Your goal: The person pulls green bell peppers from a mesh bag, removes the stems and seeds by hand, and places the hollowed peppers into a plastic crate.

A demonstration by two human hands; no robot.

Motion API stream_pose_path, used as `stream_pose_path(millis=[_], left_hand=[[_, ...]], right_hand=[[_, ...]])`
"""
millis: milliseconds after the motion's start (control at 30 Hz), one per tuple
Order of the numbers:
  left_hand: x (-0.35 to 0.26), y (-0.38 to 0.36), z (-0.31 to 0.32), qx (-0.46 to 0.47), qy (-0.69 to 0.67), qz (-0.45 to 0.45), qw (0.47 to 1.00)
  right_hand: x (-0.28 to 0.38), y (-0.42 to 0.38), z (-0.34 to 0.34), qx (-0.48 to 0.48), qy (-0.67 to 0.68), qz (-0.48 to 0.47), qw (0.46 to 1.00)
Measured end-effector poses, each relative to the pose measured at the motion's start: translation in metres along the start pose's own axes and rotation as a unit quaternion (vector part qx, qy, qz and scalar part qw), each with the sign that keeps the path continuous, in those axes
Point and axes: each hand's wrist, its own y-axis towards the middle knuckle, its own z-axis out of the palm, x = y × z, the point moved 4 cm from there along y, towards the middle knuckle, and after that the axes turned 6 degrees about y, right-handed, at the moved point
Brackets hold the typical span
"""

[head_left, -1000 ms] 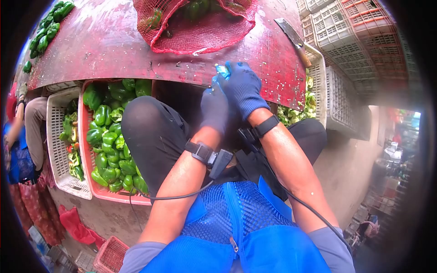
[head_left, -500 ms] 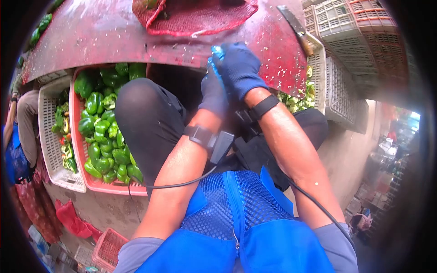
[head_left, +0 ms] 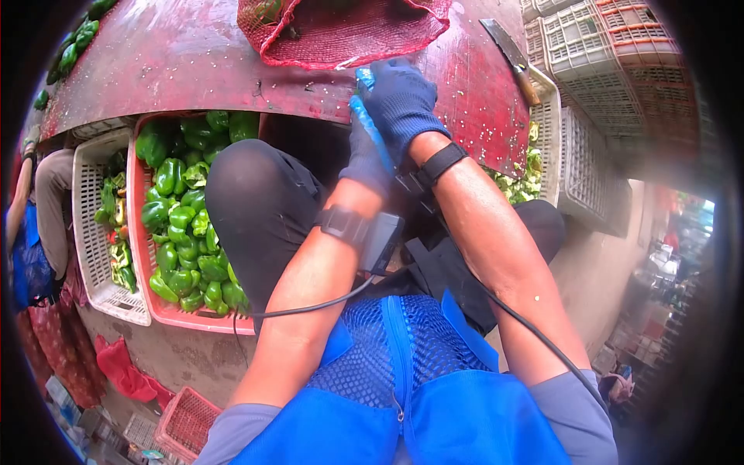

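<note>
Left hand (head_left: pixel 367 151) and right hand (head_left: pixel 401 97), partly curled at 12 o'clock; any contents cannot be told. Fingers should clear the knife (head_left: pixel 505 48) at 1 o'clock.

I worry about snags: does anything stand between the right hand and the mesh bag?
Nothing visible does. The right hand is close by the near rim of the mesh bag; whether they touch is unclear. The knife lies off to the side.

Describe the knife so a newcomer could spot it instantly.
Start at the large red table and follow its right edge to the pale crate of chopped green pieces. The knife lies slanted there, its long blade and wooden handle unlike the red mesh bag nearby.
</note>
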Motion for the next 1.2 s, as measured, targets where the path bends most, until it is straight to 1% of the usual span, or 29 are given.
stream_pose_path(millis=[100,200,233,267,333,400,433,467,500,533,567,600,633,667,700,733,767,833,867,900,933,967,1000,1033,1067,1100,1133,1167,1200], left_hand=[[-0.001,0.000,-0.003,0.026,0.041,-0.011,0.999],[0.000,-0.005,-0.010,0.050,0.091,-0.031,0.994],[0.000,-0.007,-0.012,0.050,0.090,-0.029,0.994],[0.000,-0.011,-0.009,0.050,0.074,-0.046,0.995],[0.000,-0.012,-0.006,0.052,0.057,-0.064,0.995],[-0.003,-0.012,-0.008,0.072,0.094,-0.026,0.993],[-0.003,-0.005,-0.019,0.075,0.097,-0.024,0.992],[-0.004,0.005,-0.038,0.096,0.181,0.029,0.978],[-0.013,0.003,-0.031,0.119,0.265,0.085,0.953],[-0.023,0.001,-0.026,0.127,0.268,0.094,0.950],[-0.034,-0.021,-0.022,-0.043,0.340,0.008,0.939],[-0.039,-0.043,-0.027,-0.213,0.396,-0.078,0.889],[-0.040,-0.046,-0.028,-0.211,0.398,-0.073,0.890],[-0.052,-0.052,-0.024,-0.242,0.636,0.054,0.731],[-0.058,-0.059,-0.013,-0.250,0.811,0.175,0.499],[-0.051,-0.063,-0.003,-0.223,0.841,0.260,0.420],[-0.048,-0.061,0.000,-0.221,0.841,0.262,0.418],[-0.040,-0.047,0.015,-0.155,0.889,0.311,0.298],[-0.041,-0.034,0.011,-0.130,0.908,0.316,0.243],[-0.043,-0.025,0.012,-0.124,0.908,0.320,0.240],[-0.046,-0.015,0.009,-0.110,0.907,0.296,0.277],[-0.047,-0.011,0.009,-0.095,0.906,0.269,0.313],[-0.050,-0.015,0.010,-0.084,0.890,0.306,0.328],[-0.051,-0.015,0.010,-0.079,0.892,0.305,0.323],[-0.052,-0.014,0.010,-0.064,0.886,0.291,0.356],[-0.052,-0.016,0.014,-0.050,0.878,0.275,0.389],[-0.051,-0.019,0.016,-0.046,0.861,0.242,0.446],[-0.050,-0.021,0.017,-0.043,0.863,0.242,0.442],[-0.048,-0.021,0.012,-0.011,0.815,0.177,0.552]], right_hand=[[-0.001,-0.002,-0.004,-0.004,0.002,-0.006,1.000],[-0.007,-0.003,-0.010,0.021,0.027,-0.021,0.999],[-0.008,-0.004,-0.011,0.035,0.032,-0.015,0.999],[-0.007,-0.005,-0.014,0.041,0.028,-0.017,0.999],[-0.008,-0.005,-0.012,0.029,0.025,-0.021,0.999],[-0.004,-0.003,-0.009,0.020,0.024,-0.025,0.999],[-0.002,0.004,-0.007,0.034,0.017,-0.009,0.999],[0.000,0.007,-0.008,0.046,0.011,0.008,0.999],[0.002,0.010,-0.011,0.038,0.013,0.005,0.999],[0.004,0.015,-0.011,0.037,0.008,0.001,0.999],[0.006,0.016,-0.011,0.039,0.004,0.000,0.999],[0.003,0.017,-0.012,0.062,0.007,-0.018,0.998],[0.002,0.020,-0.013,0.057,0.008,-0.021,0.998],[-0.001,0.020,-0.012,0.062,0.019,-0.013,0.998],[-0.004,0.020,-0.011,0.067,0.031,-0.004,0.997],[-0.006,0.022,-0.011,0.067,0.051,-0.008,0.996],[-0.010,0.022,-0.013,0.064,0.052,-0.008,0.997],[-0.017,0.023,-0.018,0.103,0.083,-0.032,0.991],[-0.024,0.021,-0.020,0.095,0.084,-0.029,0.991],[-0.025,0.018,-0.023,0.078,0.086,-0.112,0.987],[-0.026,0.015,-0.027,0.059,0.088,-0.193,0.975],[-0.034,0.014,-0.030,0.054,0.092,-0.188,0.976],[-0.047,0.013,-0.028,0.126,0.271,-0.094,0.950],[-0.058,0.010,-0.023,0.193,0.438,0.002,0.878],[-0.065,0.004,-0.023,0.189,0.443,0.003,0.877],[-0.068,-0.008,-0.022,0.182,0.510,-0.018,0.841],[-0.072,-0.018,-0.022,0.173,0.574,-0.040,0.800],[-0.074,-0.029,-0.029,0.169,0.576,-0.040,0.799],[-0.074,-0.041,-0.038,0.190,0.596,-0.029,0.780]])
